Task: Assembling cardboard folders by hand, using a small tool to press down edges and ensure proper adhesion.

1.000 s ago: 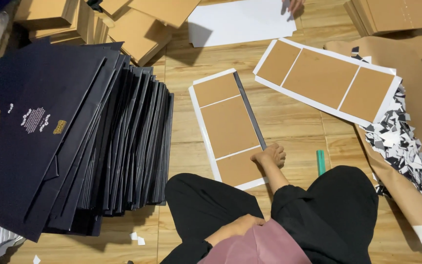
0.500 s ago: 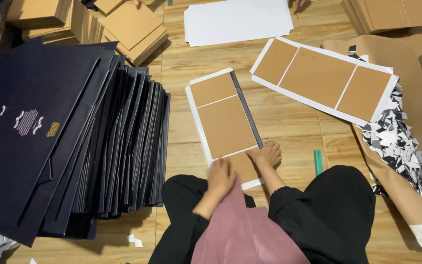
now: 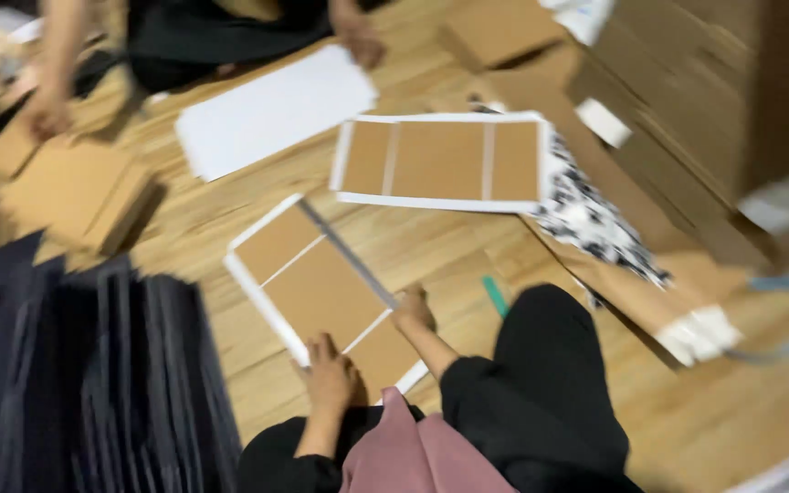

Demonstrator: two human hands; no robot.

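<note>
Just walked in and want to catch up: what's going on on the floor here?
A person sitting on the wooden floor has both hands on a white-edged sheet of brown card panels: left hand at its near edge, right hand by its grey strip. A similar sheet lies beyond; another person handles a white sheet.

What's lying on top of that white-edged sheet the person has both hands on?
Three brown card panels cover the white-edged sheet, with a grey strip along one side. The left hand and right hand press its near end, hiding what lies beneath them.
</note>
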